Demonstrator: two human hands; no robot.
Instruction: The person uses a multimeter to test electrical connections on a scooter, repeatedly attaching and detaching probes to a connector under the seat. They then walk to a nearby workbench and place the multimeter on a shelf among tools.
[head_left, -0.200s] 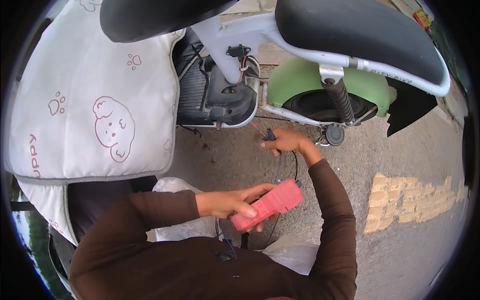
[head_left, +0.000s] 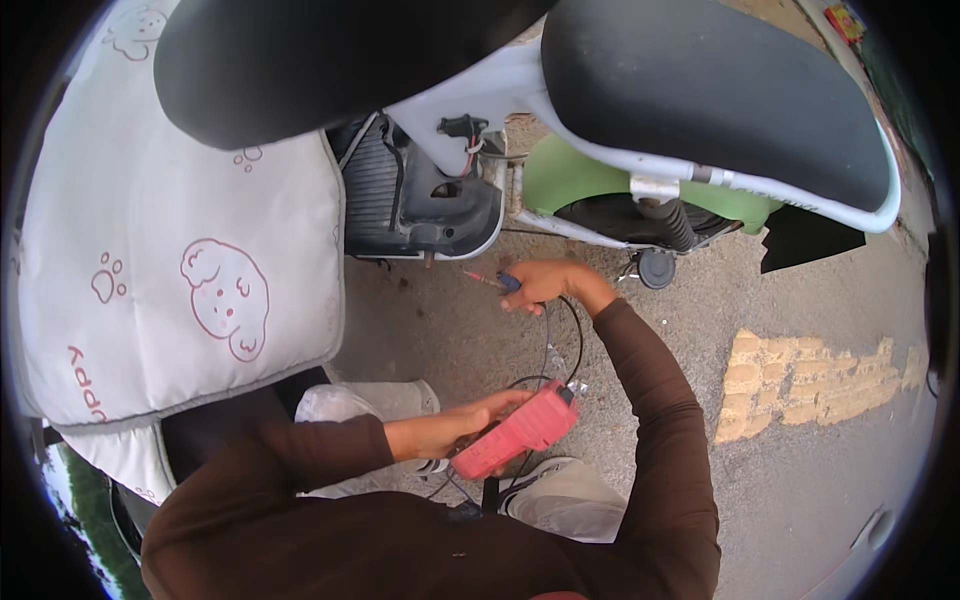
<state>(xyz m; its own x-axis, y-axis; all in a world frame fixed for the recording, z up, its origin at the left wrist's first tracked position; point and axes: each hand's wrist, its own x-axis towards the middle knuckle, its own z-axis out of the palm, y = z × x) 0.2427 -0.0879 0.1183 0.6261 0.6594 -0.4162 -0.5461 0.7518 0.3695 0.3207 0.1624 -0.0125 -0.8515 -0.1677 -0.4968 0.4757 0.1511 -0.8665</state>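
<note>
A red, flat, box-shaped meter [head_left: 517, 432] with rounded plastic edges is grasped in the left hand [head_left: 462, 425], the fingers wrapped under its near-left end and the thumb laid along its upper edge. It is held low in the near middle of the scene, above a light-coloured trouser knee [head_left: 575, 497]. Thin black leads [head_left: 560, 345] are seen running from its far end up to the right hand [head_left: 548, 284]. That hand is clenched around a slim probe [head_left: 488, 279] with a blue grip and a red shaft, whose tip is pointed left, just below the open underside of a scooter.

The scooter's dark ribbed footboard [head_left: 378, 185] and the grey plastic housing [head_left: 455, 215] are seen just beyond the probe, with a small black connector on red and white wires [head_left: 462, 130] hanging above. A smooth black seat [head_left: 700, 85] on a white frame fills the far right, over a matte green mudguard [head_left: 560, 180] and a black coiled shock absorber [head_left: 672, 225]. At the left, a quilted white cover [head_left: 170, 270] printed with pink cartoon animals and paw marks blocks the view of what lies behind it. The ground [head_left: 800, 300] is rough grey concrete, with a patch of worn yellow paint [head_left: 810, 380] at the right. Both forearms are covered by brown sleeves [head_left: 650, 400].
</note>
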